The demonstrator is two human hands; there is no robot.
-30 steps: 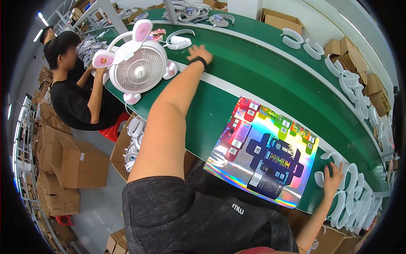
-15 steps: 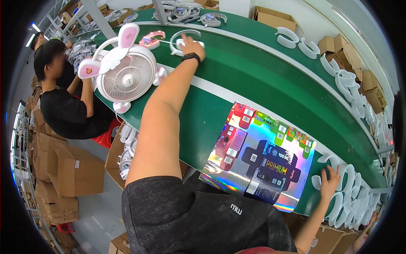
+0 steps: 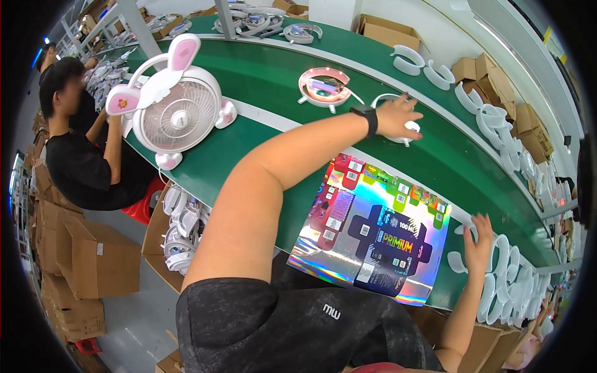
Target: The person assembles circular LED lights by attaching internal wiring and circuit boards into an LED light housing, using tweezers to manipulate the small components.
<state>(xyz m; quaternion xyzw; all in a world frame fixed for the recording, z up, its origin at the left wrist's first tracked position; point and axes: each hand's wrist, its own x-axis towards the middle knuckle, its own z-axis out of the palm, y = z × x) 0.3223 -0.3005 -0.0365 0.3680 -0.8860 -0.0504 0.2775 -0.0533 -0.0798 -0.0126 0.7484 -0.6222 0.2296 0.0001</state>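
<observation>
My left hand (image 3: 397, 118), a dark watch on its wrist, is over a white ring-shaped part (image 3: 382, 98) on the green belt. Its fingers are spread, and the hand hides most of that part. Just left of it lies a pinkish C-shaped housing (image 3: 323, 87) with a lit, shiny middle; a short white strip runs between the two. At the right, my right hand (image 3: 477, 245) is raised with fingers apart, beside several white C-shaped shells (image 3: 497, 267) and holding nothing. Between my arms lies a shiny printed sheet (image 3: 373, 227) of box cutouts.
A white fan with pink rabbit ears (image 3: 180, 115) stands at the left, near a seated co-worker (image 3: 81, 137). A carton of white parts (image 3: 180, 230) is below the table edge. More white shells (image 3: 407, 59) line the far ledge, with cardboard boxes (image 3: 388, 31) behind.
My left hand has swung right along the belt; the white ring part and the pinkish housing have shifted right too. My right hand has risen slightly. The view has turned a little.
</observation>
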